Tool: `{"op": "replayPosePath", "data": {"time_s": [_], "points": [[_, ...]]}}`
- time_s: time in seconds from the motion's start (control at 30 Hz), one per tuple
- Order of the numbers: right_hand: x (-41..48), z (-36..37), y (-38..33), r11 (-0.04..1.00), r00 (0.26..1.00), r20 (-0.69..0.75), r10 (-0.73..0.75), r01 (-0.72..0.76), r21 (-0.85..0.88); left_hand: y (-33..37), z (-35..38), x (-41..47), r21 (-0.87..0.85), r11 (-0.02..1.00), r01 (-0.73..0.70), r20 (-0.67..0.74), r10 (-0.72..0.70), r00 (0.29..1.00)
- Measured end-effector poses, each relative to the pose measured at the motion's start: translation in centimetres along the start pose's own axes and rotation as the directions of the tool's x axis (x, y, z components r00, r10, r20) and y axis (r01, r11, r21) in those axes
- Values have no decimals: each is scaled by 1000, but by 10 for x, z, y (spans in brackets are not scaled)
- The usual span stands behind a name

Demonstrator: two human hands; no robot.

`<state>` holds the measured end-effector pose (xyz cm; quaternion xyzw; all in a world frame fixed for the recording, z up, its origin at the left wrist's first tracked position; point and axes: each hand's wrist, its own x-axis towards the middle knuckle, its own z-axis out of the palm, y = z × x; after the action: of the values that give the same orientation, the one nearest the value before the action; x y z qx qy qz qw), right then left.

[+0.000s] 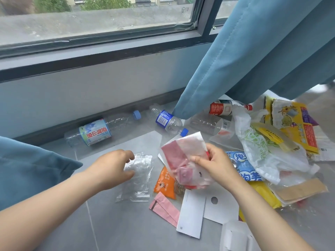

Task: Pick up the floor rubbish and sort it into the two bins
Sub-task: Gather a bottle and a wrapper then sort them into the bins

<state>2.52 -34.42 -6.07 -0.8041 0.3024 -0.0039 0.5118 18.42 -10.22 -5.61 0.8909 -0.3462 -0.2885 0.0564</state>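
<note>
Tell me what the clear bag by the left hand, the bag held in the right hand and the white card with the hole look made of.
Clear bag: thin glossy plastic film; the floor shows through and its creases glint. Held bag: probably frosted plastic film; pink shows through dimly. Card: likely matte white cardboard; flat, sharp-edged, no shine.

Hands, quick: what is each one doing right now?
Left hand: open, reaching over the clear crumpled plastic bag, not gripping it.
Right hand: holding a translucent pink-and-white plastic wrapper.
</note>
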Motion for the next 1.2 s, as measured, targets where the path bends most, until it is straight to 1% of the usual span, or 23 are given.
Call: {"op": "replayPosePath", "data": {"time_s": [0.03,0.1,0.17,0.23,0.3,0.37,0.43,0.5,0.6,0.67,0.73,0.8,0.9,0.97,1.07,1.2], "points": [[-1,-3,1,1000,1000,17,1,-1,-14,1,1,1,3,1000,-2,-2,2,1000],[-7,-6,5,998,994,102,35,-29,-59,3,2,1,6,1000,-3,-2,3,1000],[-15,-4,12,984,979,181,90,-59,-169,5,2,1,10,1000,-7,-4,7,1000],[-23,0,22,952,968,217,126,-57,-299,7,2,1,14,1000,-9,-7,9,1000],[-29,4,31,894,974,181,136,-42,-446,8,2,1,20,1000,-9,-10,9,1000],[-34,7,38,839,981,156,116,-13,-545,10,3,2,23,1000,-8,-13,9,1000],[-38,9,41,784,978,175,117,17,-620,12,3,1,28,1000,-10,-14,11,1000],[-42,11,45,731,969,193,153,20,-682,13,3,1,33,999,-15,-15,16,1000],[-47,18,49,672,968,173,183,5,-741,13,5,-3,35,999,-17,-7,17,1000],[-47,21,51,664,977,144,154,6,-747,13,7,-2,37,999,-20,-8,21,1000],[-47,25,52,695,980,138,146,-3,-719,13,7,-2,32,999,-20,-10,21,1000],[-47,28,51,753,978,150,146,-12,-658,13,8,-1,33,999,-20,-13,20,1000],[-46,30,47,858,976,170,135,-29,-514,13,8,0,29,999,-16,-13,16,1000],[-42,29,41,892,977,186,105,-10,-451,12,8,1,17,1000,-10,-12,10,1000],[-36,27,31,907,972,222,83,19,-422,12,6,3,1,1000,2,-12,-2,1000],[-32,39,22,900,956,285,75,59,-432,8,3,3,-6,1000,19,-16,-20,1000]]}}
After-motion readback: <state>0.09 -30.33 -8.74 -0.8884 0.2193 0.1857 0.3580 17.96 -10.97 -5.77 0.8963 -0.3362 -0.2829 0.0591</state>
